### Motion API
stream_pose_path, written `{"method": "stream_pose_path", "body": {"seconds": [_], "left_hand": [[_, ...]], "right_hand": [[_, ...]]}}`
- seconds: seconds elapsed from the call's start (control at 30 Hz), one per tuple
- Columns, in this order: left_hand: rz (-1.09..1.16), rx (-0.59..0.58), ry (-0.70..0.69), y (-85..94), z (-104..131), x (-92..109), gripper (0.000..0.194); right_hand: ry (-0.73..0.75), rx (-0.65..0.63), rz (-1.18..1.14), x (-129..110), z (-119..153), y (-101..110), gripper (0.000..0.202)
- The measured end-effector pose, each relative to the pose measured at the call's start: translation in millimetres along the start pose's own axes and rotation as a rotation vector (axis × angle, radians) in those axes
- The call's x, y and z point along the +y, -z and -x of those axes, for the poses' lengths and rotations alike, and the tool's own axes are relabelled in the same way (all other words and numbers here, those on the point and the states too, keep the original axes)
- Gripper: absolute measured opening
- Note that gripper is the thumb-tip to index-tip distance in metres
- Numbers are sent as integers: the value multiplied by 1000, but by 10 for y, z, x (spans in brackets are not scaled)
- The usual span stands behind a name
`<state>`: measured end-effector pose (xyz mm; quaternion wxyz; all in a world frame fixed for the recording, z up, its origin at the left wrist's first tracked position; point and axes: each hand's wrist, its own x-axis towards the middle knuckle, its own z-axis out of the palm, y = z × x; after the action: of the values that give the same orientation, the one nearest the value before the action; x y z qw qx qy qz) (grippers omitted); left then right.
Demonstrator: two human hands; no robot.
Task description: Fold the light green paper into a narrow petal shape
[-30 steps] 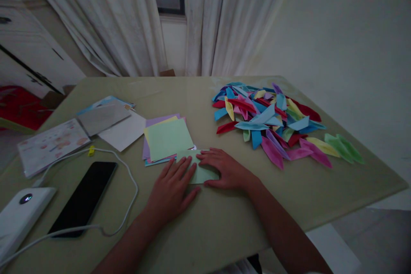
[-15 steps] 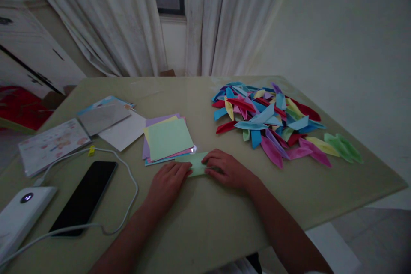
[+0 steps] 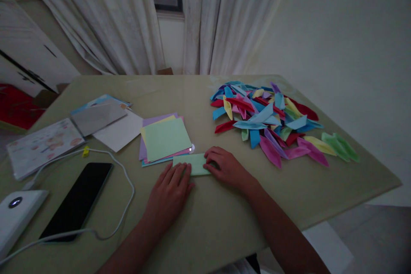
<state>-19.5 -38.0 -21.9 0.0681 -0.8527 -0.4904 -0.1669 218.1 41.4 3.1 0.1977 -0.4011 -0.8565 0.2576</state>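
Note:
A green paper strip, folded flat, lies on the table in front of me. The fingers of my left hand rest spread on its left part, thumb out to the side. At its right end my right hand has thumb and fingers closed together on the paper. Just beyond the strip sits a stack of square papers, light green on top, with yellow, purple, pink and blue edges showing. To the right is a heap of folded paper pieces in many colours.
On the left of the table lie a black phone, a white power bank with a white cable, a printed packet and flat sheets. Curtains hang behind.
My left hand has flattened and its fingers have spread over the paper's left part, showing more of the strip. My right hand stays at the right end. The view has shifted slightly.

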Motion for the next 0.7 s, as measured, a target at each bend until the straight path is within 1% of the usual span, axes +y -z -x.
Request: {"method": "stream_pose_path", "body": {"seconds": [0.1,0.2,0.37,0.5,0.7], "left_hand": [[-19,-3,19,5,42,74,40],[-53,-31,20,10,73,121,43],[-73,-87,31,21,106,165,46],[-67,-64,38,16,122,173,47],[-41,-40,36,32,111,167,47]], "right_hand": [[11,18,-38,9,-1,3,9],[22,35,-56,21,4,18,14],[-24,38,31,36,23,42,12],[-94,34,63,41,34,85,13],[-134,-7,49,46,22,110,17]]}}
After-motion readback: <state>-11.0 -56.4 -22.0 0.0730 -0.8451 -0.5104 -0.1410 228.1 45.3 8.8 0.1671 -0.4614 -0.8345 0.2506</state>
